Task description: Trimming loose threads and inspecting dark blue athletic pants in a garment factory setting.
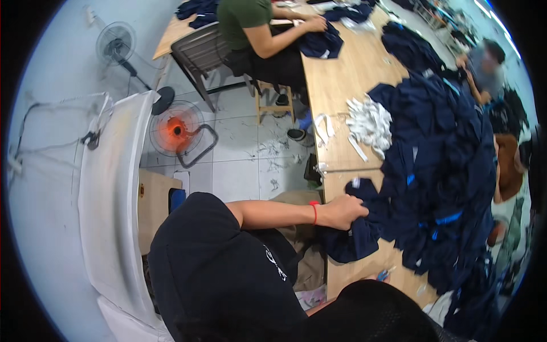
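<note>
Clutching navy cloth (353, 246), the left hand (343, 212) is near piled garments (437, 142).

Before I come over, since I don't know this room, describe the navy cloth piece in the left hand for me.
Find the long light-wood table bearing a large navy cloth heap. At its left edge in the picture lies the navy piece. Only it is gripped by the left hand, which has a red wristband.

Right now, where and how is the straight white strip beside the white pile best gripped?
Probably pinch the strip by its end nearest the left hand, coming from that side: it looks narrow, and that end lies on the table, off the pile.
</note>
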{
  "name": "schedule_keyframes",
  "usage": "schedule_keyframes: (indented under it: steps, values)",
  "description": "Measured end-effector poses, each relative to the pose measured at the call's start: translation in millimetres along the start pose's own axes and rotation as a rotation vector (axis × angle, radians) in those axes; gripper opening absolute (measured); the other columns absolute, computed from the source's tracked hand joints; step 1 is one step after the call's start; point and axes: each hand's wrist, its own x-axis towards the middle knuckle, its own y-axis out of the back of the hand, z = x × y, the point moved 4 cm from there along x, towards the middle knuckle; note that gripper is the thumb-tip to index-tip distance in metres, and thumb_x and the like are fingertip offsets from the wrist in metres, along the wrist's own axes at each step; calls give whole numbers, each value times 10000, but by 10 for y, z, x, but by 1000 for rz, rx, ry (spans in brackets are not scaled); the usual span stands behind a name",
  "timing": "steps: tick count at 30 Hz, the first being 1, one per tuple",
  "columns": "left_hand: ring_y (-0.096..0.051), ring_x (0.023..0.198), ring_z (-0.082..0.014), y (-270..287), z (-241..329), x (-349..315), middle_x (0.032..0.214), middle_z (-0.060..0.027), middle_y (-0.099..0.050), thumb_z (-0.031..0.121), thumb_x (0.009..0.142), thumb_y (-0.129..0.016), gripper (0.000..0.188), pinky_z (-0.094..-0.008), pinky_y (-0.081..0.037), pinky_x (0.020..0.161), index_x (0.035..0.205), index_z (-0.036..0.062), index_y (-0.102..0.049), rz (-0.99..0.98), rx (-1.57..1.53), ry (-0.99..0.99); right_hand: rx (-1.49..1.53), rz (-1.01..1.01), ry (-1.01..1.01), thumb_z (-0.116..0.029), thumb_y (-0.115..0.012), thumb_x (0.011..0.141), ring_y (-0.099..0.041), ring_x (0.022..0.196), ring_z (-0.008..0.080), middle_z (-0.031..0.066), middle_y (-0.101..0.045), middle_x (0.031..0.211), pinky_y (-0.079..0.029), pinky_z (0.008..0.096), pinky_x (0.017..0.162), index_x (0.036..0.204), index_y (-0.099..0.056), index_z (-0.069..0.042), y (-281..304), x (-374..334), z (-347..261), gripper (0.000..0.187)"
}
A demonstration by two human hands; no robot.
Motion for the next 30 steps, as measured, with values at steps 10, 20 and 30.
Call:
schedule_keyframes:
  steps: [10,20,30]
  values:
    - [-656,931,-204,3707,24,-2286,1026,-91,-692,-7,821,-758,247,-341,-542,883,1050,-5,-662,2108,5,-40,-230,131,-27,-62,-657,927,-672,947,417,218,-705,1051,-525,484,841,1084,-680,51,-159,-18,-746,196]
    - [-683,910,-232,3714,772,-3154,953,-119,-719,-41,831,-795,290,-394,-628,836,1029,-60,-585,2882,1450,-950,-352,131,2,-25,-623,943,-669,1018,435,221,-712,1101,-520,492,880,1120,-699,54,-148,-120,-603,208]
    - [-365,1522,-493,6203,-201,-2261,1577,-373,-399,467,858,-852,964,-498,-345,1237,1596,15,-426,1403,1159,375,-357,75,-7,-59,-645,932,-666,1039,431,226,-708,1112,-522,496,905,1134,-703,57,-234,-99,-675,240]
